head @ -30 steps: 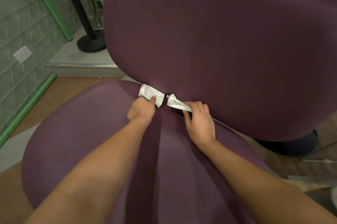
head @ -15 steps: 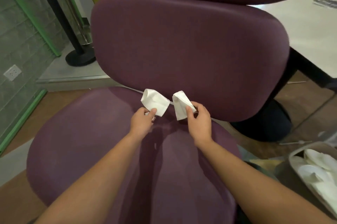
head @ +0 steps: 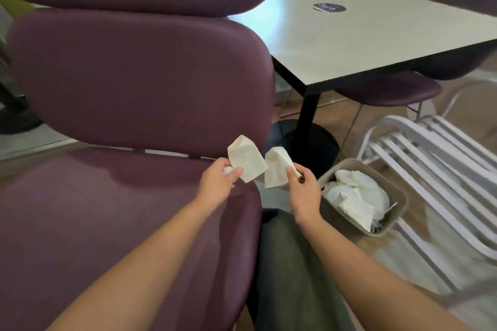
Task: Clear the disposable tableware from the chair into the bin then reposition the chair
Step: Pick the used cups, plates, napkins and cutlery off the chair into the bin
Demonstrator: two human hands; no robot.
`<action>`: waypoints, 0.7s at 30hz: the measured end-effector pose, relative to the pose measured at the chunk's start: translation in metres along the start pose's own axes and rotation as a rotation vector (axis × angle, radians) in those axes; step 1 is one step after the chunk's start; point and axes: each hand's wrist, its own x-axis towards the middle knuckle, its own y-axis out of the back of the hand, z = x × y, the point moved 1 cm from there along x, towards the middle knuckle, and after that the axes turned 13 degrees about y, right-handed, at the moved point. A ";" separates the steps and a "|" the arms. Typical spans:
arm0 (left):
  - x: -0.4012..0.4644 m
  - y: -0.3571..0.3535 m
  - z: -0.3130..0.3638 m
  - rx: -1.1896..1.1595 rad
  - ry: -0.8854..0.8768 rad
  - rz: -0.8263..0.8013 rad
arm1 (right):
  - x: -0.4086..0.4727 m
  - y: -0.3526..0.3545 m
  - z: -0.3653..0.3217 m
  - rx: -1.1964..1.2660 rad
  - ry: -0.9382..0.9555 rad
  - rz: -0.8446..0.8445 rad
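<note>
A purple padded chair [head: 113, 209] fills the left of the head view, its seat bare. My left hand [head: 217, 182] pinches a crumpled white paper cup [head: 246, 159] above the seat's right edge. My right hand [head: 304, 188] grips a second crushed white paper cup [head: 277, 169] just to the right of it, past the seat's edge. A beige bin [head: 398, 212] sits on the floor to the right of my right hand, holding several white disposable plates [head: 355, 196] and some cutlery.
A white square table [head: 376, 32] on a black pedestal base [head: 306, 142] stands behind the bin. A white slatted chair [head: 435, 158] is at the right. Another purple chair seat [head: 390, 91] is tucked under the table. My dark trouser leg [head: 290, 277] is beside the seat.
Both hands have lifted the two crushed cups out of the gap at the chair's back and carried them right, toward the bin. The view has swung right, bringing table and bin into sight.
</note>
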 end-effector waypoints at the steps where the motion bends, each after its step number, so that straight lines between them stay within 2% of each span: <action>1: -0.003 -0.016 0.008 0.031 -0.010 -0.017 | 0.004 0.015 0.004 0.010 -0.024 0.026; 7: -0.010 -0.094 0.046 0.217 -0.093 -0.080 | 0.029 0.081 0.025 -0.051 -0.045 0.132; 16: -0.005 -0.179 0.062 0.287 -0.078 -0.199 | 0.080 0.159 0.060 -0.163 -0.220 0.306; 18: -0.002 -0.193 0.064 0.304 -0.074 -0.218 | 0.086 0.170 0.068 -0.299 -0.253 0.295; 21: 0.000 -0.210 0.067 0.328 -0.080 -0.264 | 0.088 0.178 0.082 -0.526 -0.319 0.187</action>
